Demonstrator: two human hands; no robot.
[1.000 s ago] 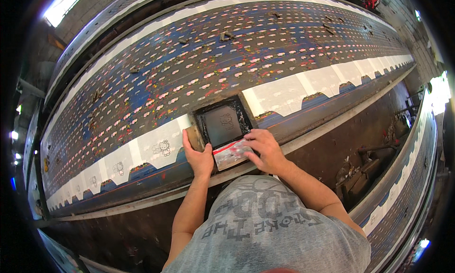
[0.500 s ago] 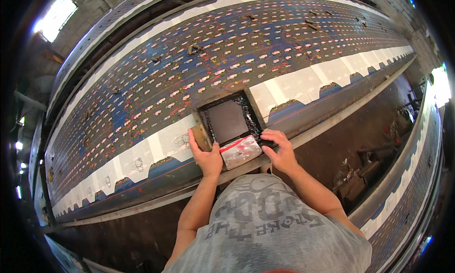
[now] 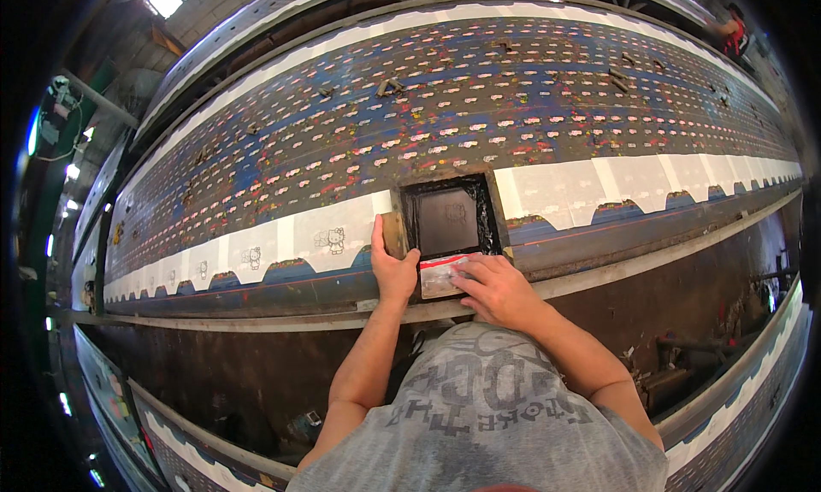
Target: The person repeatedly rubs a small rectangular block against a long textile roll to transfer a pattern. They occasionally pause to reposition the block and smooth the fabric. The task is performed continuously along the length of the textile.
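A small screen-printing frame (image 3: 499, 203) lies over the strip of white sheets along the table's near edge. Black ink coats the inside of its rim, and a faint figure outline shows in the dark mesh (image 3: 448, 221). My left hand (image 3: 395, 274) grips the wooden piece (image 3: 392, 234) on the frame's left side, thumb at the near corner. Across the near end sits a silvery, ink-smudged piece (image 3: 436, 282) with a red stripe. My right hand (image 3: 500, 292) bends over its right part, fingertips pressed on it near the stripe. Its thumb side is partly hidden.
White sheets (image 3: 295, 244) left of the frame carry black outline figures; sheets to the right (image 3: 564, 188) look plain. Small stubby pieces (image 3: 389, 88) lie on the long, patterned table. A rail (image 3: 256, 323) runs along its near edge. Another person (image 3: 734, 35) is at the far right.
My right hand has moved left from the frame's right near corner onto the silvery piece. The view has shifted. A figure outline now shows in the mesh.
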